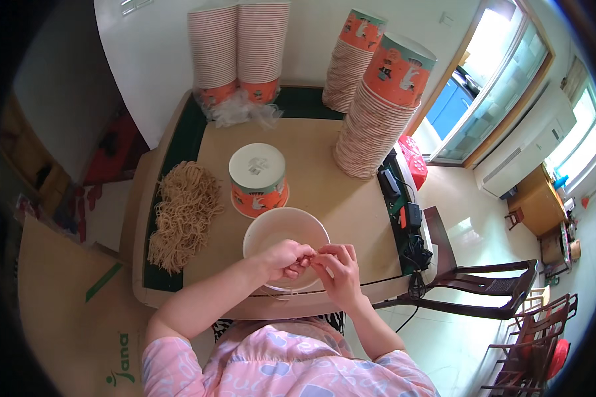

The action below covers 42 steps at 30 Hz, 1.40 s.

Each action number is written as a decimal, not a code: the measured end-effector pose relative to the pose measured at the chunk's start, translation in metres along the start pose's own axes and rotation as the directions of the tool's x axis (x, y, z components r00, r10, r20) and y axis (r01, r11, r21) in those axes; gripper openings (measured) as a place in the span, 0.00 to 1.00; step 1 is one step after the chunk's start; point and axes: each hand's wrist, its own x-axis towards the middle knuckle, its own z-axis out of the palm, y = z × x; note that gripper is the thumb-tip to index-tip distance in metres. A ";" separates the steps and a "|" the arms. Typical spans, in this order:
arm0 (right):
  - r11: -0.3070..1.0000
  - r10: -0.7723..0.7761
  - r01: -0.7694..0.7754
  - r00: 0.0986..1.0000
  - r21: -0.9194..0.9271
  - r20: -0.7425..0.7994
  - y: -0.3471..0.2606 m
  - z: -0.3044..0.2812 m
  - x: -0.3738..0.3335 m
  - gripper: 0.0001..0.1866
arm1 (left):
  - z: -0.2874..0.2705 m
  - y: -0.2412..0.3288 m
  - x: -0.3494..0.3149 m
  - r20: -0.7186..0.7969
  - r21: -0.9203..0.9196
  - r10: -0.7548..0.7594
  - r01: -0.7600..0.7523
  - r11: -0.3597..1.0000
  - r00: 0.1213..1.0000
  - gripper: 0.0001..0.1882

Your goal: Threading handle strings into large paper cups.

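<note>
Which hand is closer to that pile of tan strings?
Left. The left hand is over the white tub, to the right of the pile of tan strings; the right hand is farther right, by the tub's right rim.

White wall behind counter. Pale glossy floor, dark wooden chair right. Sliding glass door, blue cabinets beyond. Daylight via window, far right.

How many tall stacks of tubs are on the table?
4: one stack and another stack at the back left; a near stack and a far stack at the back right. More may hide behind.
</note>
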 end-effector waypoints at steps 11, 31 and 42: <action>0.995 0.046 -0.045 0.999 0.093 -0.009 0.005 -0.002 0.000 0.06 | 0.005 -0.005 -0.006 0.040 -0.164 0.147 -0.139 0.977 0.988 0.08; 0.879 0.297 -0.308 0.951 0.365 0.088 0.013 0.006 -0.006 0.03 | 0.024 -0.022 -0.034 0.259 0.950 0.872 -0.273 -0.152 0.415 0.05; 0.895 0.244 -0.254 0.967 0.368 0.074 0.000 0.000 -0.001 0.04 | 0.004 -0.010 -0.028 0.042 -0.163 0.280 -0.270 0.949 0.959 0.06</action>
